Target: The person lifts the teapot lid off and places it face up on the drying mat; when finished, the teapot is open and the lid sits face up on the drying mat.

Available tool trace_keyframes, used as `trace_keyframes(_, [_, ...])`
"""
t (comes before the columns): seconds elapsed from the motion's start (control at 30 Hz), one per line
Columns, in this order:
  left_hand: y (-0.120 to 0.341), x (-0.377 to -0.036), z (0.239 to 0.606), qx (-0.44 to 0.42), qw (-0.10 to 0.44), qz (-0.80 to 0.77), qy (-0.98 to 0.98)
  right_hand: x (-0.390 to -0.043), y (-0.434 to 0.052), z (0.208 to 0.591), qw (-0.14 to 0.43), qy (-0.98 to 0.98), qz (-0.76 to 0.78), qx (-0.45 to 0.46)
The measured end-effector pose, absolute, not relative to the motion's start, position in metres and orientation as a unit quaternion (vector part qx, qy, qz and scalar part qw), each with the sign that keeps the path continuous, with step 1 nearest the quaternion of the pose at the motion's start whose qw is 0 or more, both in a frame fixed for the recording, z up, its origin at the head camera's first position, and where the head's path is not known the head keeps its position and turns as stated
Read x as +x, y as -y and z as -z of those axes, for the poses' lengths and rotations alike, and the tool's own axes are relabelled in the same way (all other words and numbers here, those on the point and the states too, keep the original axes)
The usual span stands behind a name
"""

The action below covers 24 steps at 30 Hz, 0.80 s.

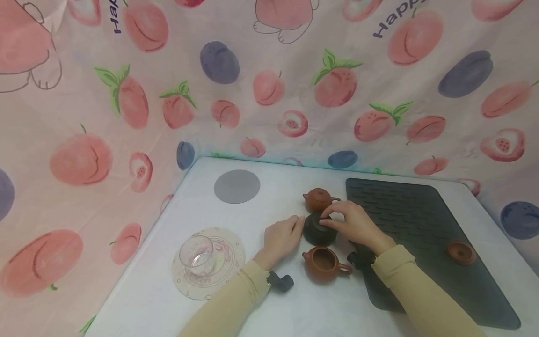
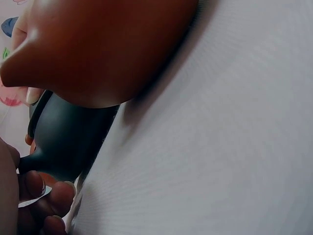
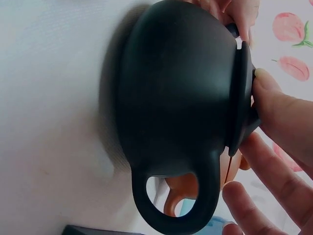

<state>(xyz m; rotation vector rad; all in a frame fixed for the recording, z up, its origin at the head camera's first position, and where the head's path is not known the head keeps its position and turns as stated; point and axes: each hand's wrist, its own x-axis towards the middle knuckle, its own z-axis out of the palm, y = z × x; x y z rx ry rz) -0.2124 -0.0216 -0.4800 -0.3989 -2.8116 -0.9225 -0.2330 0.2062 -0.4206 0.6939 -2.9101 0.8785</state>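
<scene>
A black teapot (image 3: 176,93) stands on the white table between two reddish-brown teapots. My right hand (image 1: 355,227) pinches the knob of its black lid (image 3: 239,98), which sits at the pot's mouth, slightly tilted in the right wrist view. At the spout, my left hand (image 1: 283,238) has its thumb and curled fingers around the tip. Nearer to me is a lidless brown teapot (image 1: 322,267), its opening facing up and its handle to the right. Behind the black pot, a lidded brown teapot (image 1: 318,200) is partly covered by my right fingers.
A dark ridged mat (image 1: 404,224) lies on the right, with a brown lid (image 1: 461,252) on it. To the left, a clear glass cup (image 1: 196,255) stands on a round patterned mat (image 1: 231,262). Farther back is a grey disc (image 1: 237,186). Fruit-print cloth (image 1: 252,47) borders the table.
</scene>
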Motion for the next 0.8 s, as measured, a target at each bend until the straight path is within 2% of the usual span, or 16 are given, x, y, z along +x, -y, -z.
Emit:
trace_keyframes(0.43, [0.0216,-0.2121,0.4803,-0.138,0.086,0.310,0.937,-0.2327,-0.2066,0.4205,0.018,0.933,-0.283,0.222])
trace_keyframes(0.8, [0.0215,-0.2134,0.4814,-0.134,0.072,0.308,0.939,-0.2322,-0.2090,0.4183,0.017,0.932,-0.289,0.216])
